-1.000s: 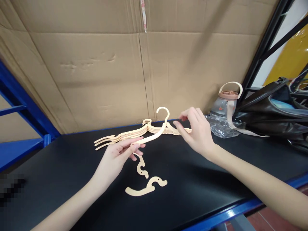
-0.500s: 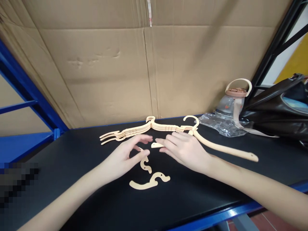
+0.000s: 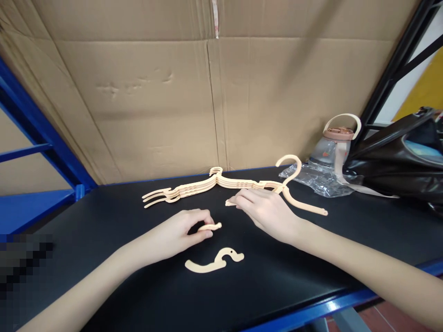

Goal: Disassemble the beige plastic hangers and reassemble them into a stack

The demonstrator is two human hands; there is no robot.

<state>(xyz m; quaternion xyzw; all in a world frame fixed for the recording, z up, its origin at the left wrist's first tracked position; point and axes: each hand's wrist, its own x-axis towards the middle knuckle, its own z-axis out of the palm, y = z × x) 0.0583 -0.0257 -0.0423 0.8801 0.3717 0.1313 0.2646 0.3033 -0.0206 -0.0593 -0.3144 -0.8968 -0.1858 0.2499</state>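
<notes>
My right hand [image 3: 266,213] is closed around a beige clothes hanger body [image 3: 306,207] with a big hook, its left end poking out past my fingertips. Between the thumb and fingers of my left hand [image 3: 185,229] is a small curved beige hanger arm piece [image 3: 212,227], partly hidden by the fingers. A matching loose hanger arm piece [image 3: 207,266], with a notch and a small hole, lies flat on the black tabletop in front of both hands. Behind my hands lies a nested stack of beige hangers [image 3: 197,186], hooks to the back.
A tall cardboard sheet [image 3: 155,101] stands behind the black table [image 3: 114,221]. At the back right are a water bottle [image 3: 328,150] with a strap, a crumpled clear plastic bag [image 3: 316,182] and a dark bag [image 3: 391,152]. Blue frame posts [image 3: 44,124] rise at the left.
My left hand has picked up the small arm piece from the table and moved slightly lower. My right hand has turned the hanger, so its hook and far arm sit differently.
</notes>
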